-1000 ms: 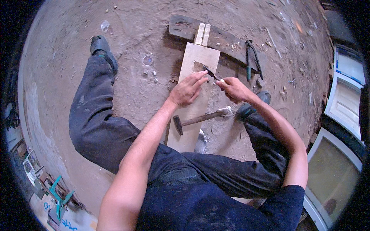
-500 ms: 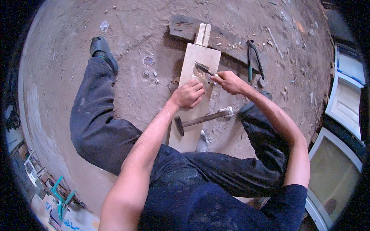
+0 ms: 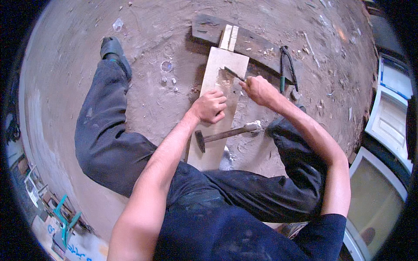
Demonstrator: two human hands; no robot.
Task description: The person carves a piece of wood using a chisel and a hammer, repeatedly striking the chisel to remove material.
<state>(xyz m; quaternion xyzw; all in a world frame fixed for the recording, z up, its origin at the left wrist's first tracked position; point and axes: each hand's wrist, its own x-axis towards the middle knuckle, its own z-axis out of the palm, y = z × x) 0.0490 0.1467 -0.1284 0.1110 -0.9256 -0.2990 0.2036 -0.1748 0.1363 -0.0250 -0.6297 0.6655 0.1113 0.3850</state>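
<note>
A long pale wooden board [image 3: 220, 58] lies lengthwise in front of me, running from between my legs to a dark plank. My right hand [image 3: 258, 90] is closed round the handle of a chisel [image 3: 234, 73], its dark blade slanting up and left over a rough brownish patch [image 3: 223, 80] in the board. My left hand [image 3: 210, 107] is a fist at the board, just nearer than that patch; whatever its fingers enclose, if anything, is hidden. Nearer to me, a hammer [image 3: 224, 134] lies across the board, its head at the left and its handle end past the right edge.
The dark plank [image 3: 257, 45], scattered with wood chips, lies crosswise under the board's far end. Pincers [image 3: 282, 69] with green grips rest at its right. Framed panels [image 3: 379, 195] stand far right; a green object [image 3: 64, 221] sits lower left.
My left fist has drawn slightly back toward me, baring more of the rough patch. The chisel's blade has turned and its tip has shifted slightly right. The hammer stays on the board.
</note>
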